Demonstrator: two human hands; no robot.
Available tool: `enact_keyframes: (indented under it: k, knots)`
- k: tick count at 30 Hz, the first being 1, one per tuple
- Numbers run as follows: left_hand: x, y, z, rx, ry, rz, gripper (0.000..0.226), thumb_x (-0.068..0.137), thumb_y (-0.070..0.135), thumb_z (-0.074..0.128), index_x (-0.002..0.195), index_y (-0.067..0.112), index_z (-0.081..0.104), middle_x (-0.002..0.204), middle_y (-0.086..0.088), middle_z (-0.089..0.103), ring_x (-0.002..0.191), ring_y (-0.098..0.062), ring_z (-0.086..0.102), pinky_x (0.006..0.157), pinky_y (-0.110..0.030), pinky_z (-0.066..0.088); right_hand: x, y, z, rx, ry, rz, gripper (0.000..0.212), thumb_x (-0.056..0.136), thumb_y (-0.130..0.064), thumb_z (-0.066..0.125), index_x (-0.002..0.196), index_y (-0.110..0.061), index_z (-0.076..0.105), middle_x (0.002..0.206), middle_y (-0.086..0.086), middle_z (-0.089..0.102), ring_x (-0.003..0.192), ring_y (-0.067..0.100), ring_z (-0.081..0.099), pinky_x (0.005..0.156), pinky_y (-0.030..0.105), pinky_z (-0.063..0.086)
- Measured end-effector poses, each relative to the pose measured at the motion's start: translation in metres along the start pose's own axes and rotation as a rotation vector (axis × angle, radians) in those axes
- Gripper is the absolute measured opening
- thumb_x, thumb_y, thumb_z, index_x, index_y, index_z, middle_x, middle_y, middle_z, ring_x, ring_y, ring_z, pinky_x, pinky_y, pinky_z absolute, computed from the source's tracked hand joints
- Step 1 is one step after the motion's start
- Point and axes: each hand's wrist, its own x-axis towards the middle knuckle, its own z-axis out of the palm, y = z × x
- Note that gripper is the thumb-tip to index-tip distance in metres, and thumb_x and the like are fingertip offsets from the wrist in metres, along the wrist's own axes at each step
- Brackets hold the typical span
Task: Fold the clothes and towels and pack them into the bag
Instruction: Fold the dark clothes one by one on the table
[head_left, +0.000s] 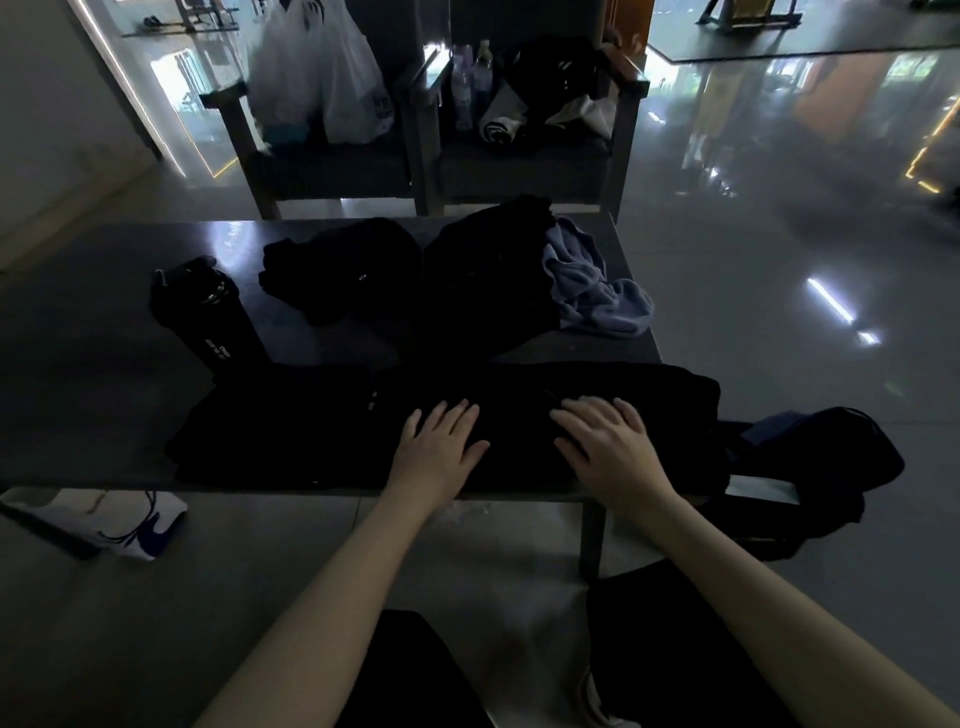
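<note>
Pressing flat on the black garment (311, 431), left hand (441, 441) and right hand (608, 447) lay palms down, fingers straight, gripping nothing. That garment stretched along the table's (78, 364) near edge. A blue towel (587, 280) sat crumpled at the table's far right corner, touching a black clothes pile (483, 280). A black bottle (208, 312) was on the table's left part.

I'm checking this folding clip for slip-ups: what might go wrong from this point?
The long black garment pressed by the left hand and right hand overhangs the right edge of the dark table and may slide off. Folding leftward may topple the standing black bottle.
</note>
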Motion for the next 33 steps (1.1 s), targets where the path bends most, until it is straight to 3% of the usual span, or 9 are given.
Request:
enact_keyframes:
  k: [3, 6, 9, 12, 15, 18, 26, 30, 33]
  knots:
    - [-0.001, -0.012, 0.001, -0.048, -0.013, -0.059, 0.060, 0.100, 0.051, 0.018, 0.153, 0.024, 0.010, 0.160, 0.009, 0.006, 0.147, -0.014, 0.002, 0.119, -0.037, 0.002, -0.009, 0.009, 0.010, -0.048, -0.258, 0.023, 0.070, 0.085, -0.058, 0.007, 0.145, -0.033, 0.033, 0.153, -0.007, 0.031, 0.142, 0.020, 0.027, 0.115, 0.049, 0.013]
    - [-0.007, -0.031, 0.003, -0.039, -0.013, -0.122, 0.061, 0.100, 0.052, 0.018, 0.153, 0.024, 0.010, 0.160, 0.008, 0.005, 0.147, -0.013, 0.000, 0.119, -0.038, 0.002, -0.010, 0.014, 0.008, -0.100, -0.315, 0.057, 0.079, 0.078, -0.060, -0.009, 0.149, -0.037, 0.013, 0.158, -0.013, 0.010, 0.147, 0.015, 0.007, 0.116, 0.045, -0.001]
    - [-0.010, -0.037, 0.000, -0.030, -0.048, -0.173, 0.059, 0.100, 0.050, 0.017, 0.153, 0.023, 0.010, 0.161, 0.008, 0.004, 0.147, -0.013, -0.001, 0.118, -0.041, 0.001, -0.010, 0.013, 0.005, -0.105, -0.335, 0.080, 0.081, 0.075, -0.060, -0.015, 0.150, -0.037, 0.007, 0.158, -0.014, 0.004, 0.147, 0.013, 0.000, 0.116, 0.044, -0.005]
    - [-0.007, -0.023, -0.008, -0.004, -0.027, -0.207, 0.057, 0.101, 0.046, 0.015, 0.153, 0.021, 0.011, 0.161, 0.006, 0.003, 0.148, -0.017, -0.003, 0.119, -0.047, -0.002, -0.010, 0.012, 0.006, -0.074, -0.341, 0.094, 0.082, 0.074, -0.060, -0.014, 0.150, -0.037, 0.008, 0.159, -0.013, 0.006, 0.147, 0.013, 0.001, 0.116, 0.044, -0.004]
    - [-0.006, 0.012, -0.015, -0.010, 0.123, -0.095, 0.056, 0.102, 0.044, 0.020, 0.153, 0.023, 0.013, 0.161, 0.007, 0.005, 0.148, -0.018, -0.001, 0.118, -0.048, 0.000, -0.009, 0.012, 0.006, -0.067, -0.337, 0.093, 0.083, 0.074, -0.059, -0.014, 0.150, -0.036, 0.009, 0.158, -0.013, 0.006, 0.147, 0.013, 0.002, 0.116, 0.044, -0.003]
    - [-0.003, 0.045, -0.009, -0.059, 0.031, 0.034, 0.058, 0.101, 0.049, 0.020, 0.153, 0.026, 0.006, 0.161, 0.008, -0.001, 0.148, -0.016, -0.005, 0.118, -0.044, -0.003, -0.009, 0.011, 0.003, -0.053, -0.332, 0.085, 0.084, 0.072, -0.059, -0.014, 0.150, -0.035, 0.010, 0.158, -0.012, 0.008, 0.147, 0.013, 0.004, 0.116, 0.044, -0.003]
    - [0.005, 0.041, 0.000, -0.022, -0.070, -0.021, 0.062, 0.100, 0.052, 0.019, 0.153, 0.023, 0.003, 0.161, 0.007, 0.001, 0.147, -0.016, -0.002, 0.119, -0.041, 0.000, -0.018, 0.037, -0.005, -0.086, -0.325, 0.183, 0.077, 0.080, -0.059, -0.009, 0.149, -0.035, 0.016, 0.158, -0.015, 0.010, 0.147, 0.012, 0.002, 0.115, 0.049, -0.006]
    - [0.006, 0.053, -0.010, -0.019, -0.042, -0.007, 0.061, 0.101, 0.049, 0.020, 0.153, 0.021, 0.004, 0.161, 0.007, -0.001, 0.148, -0.018, -0.005, 0.118, -0.047, -0.002, -0.022, 0.045, -0.011, -0.016, -0.236, 0.363, 0.050, 0.100, -0.048, 0.021, 0.146, -0.032, 0.029, 0.158, -0.011, 0.015, 0.146, 0.013, 0.005, 0.115, 0.050, -0.005]
    - [0.012, 0.069, -0.015, -0.077, 0.006, 0.074, 0.059, 0.101, 0.049, 0.020, 0.153, 0.025, 0.006, 0.160, 0.009, -0.001, 0.147, -0.016, -0.005, 0.118, -0.047, -0.003, -0.027, 0.059, -0.015, 0.165, -0.118, 0.616, 0.048, 0.100, -0.042, 0.030, 0.145, -0.024, 0.035, 0.158, -0.004, 0.018, 0.146, 0.016, 0.010, 0.115, 0.050, -0.001]
